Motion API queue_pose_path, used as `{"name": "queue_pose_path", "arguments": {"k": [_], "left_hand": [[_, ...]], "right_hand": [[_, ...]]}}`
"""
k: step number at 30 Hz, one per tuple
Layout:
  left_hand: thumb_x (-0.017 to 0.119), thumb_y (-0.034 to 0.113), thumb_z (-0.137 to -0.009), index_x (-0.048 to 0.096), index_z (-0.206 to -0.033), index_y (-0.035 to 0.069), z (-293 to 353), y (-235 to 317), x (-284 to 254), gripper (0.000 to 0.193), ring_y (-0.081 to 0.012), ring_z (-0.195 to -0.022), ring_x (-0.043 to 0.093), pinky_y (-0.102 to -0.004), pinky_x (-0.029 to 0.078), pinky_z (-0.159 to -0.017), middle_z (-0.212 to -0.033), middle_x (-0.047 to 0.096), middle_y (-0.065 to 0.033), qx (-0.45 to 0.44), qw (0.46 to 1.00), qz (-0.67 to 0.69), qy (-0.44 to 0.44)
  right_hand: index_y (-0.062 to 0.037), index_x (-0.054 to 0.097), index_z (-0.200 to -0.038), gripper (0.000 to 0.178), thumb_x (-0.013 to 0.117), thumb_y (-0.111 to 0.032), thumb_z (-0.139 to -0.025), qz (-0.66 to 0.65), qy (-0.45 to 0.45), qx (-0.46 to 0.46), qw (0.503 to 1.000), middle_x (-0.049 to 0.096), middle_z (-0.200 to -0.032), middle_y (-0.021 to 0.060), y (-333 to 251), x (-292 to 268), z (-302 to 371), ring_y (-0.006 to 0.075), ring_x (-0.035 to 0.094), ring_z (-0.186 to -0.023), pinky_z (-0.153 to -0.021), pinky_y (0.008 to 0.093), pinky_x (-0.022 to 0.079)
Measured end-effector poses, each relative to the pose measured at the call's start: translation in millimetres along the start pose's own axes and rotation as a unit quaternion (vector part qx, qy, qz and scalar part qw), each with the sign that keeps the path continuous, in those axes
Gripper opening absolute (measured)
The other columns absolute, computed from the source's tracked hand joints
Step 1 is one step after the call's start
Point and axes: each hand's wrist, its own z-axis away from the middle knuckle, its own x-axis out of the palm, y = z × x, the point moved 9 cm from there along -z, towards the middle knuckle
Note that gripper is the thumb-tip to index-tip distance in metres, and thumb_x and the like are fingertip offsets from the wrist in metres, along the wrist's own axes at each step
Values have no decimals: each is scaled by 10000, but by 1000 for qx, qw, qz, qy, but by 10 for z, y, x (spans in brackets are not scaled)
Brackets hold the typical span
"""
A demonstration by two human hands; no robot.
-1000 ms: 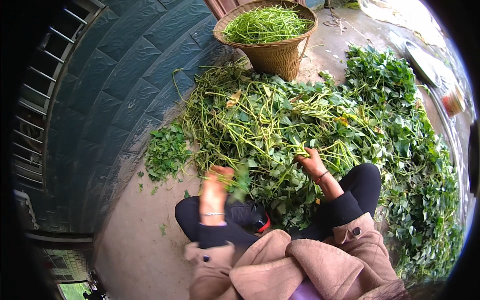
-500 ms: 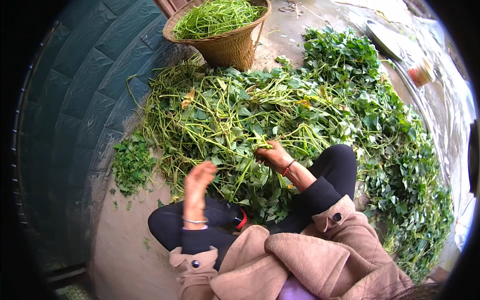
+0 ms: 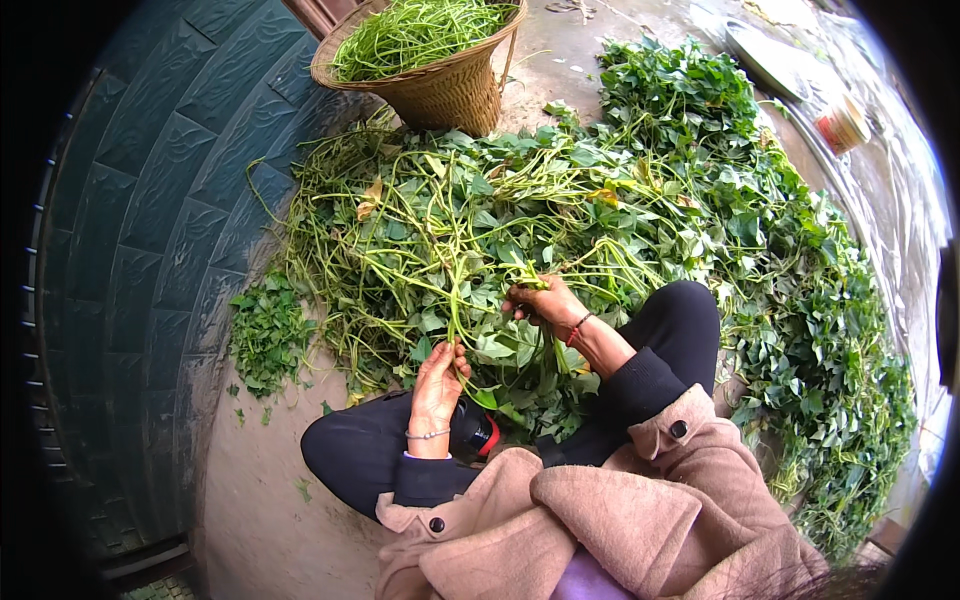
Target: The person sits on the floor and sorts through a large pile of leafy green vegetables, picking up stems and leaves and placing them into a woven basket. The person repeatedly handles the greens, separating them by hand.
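Note:
A wide heap of leafy green vines (image 3: 480, 220) with long pale stems covers the ground in front of my crossed legs. My left hand (image 3: 436, 388) is closed, its thumb and fingers pinching a green vine stem (image 3: 455, 310) that runs up into the heap. To its right and slightly farther off, my right hand (image 3: 546, 303) is closed round a small bunch of green stems (image 3: 530, 275). A leaf dangles from the stem below my left fingers. The right fingertips are partly in shadow.
At the back stands a woven basket (image 3: 440, 90) filled with cut green stems (image 3: 420, 38). A small pile of leaves (image 3: 268, 335) lies left of the heap, near a dark tiled wall (image 3: 160, 200). A tub (image 3: 842, 125) and plastic sheeting (image 3: 890, 220) are at the far right.
My left hand has come down and to the right from above my left knee and now pinches a vine stem. The right hand keeps its bunch almost in place.

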Motion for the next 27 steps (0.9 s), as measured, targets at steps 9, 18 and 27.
{"name": "queue_pose_path", "arguments": {"k": [9, 18, 27], "left_hand": [[552, 116, -946, 606, -1043, 55, 3, 49, 35, 127, -187, -859, 642, -317, 545, -767, -999, 663, -117, 5, 1000, 0, -8], [575, 131, -931, 597, -1027, 82, -30, -69, -24, 110, -195, -975, 619, -361, 517, -862, -1045, 652, -66, 18, 998, -35, 58], [611, 141, -920, 610, -1021, 92, -58, -51, -140, 112, -144, -860, 616, -315, 500, -794, -958, 652, -14, 71, 987, -99, 108]], "right_hand": [[-53, 637, -936, 83, 610, -123, -901, 100, 9, -80, 992, 680, -732, 28, -182, 8, 40, 49, 554, -545, -440, 196, 377], [-46, 663, -1085, 342, 762, -153, -775, 357, -132, -229, 896, 713, -835, 60, 15, 666, 251, 89, 625, -716, -663, 274, 517], [-61, 682, -1061, 302, 742, -118, -770, 264, -146, -85, 950, 701, -834, 3, 347, 732, 240, 75, 586, -761, -726, 276, 501]]}}
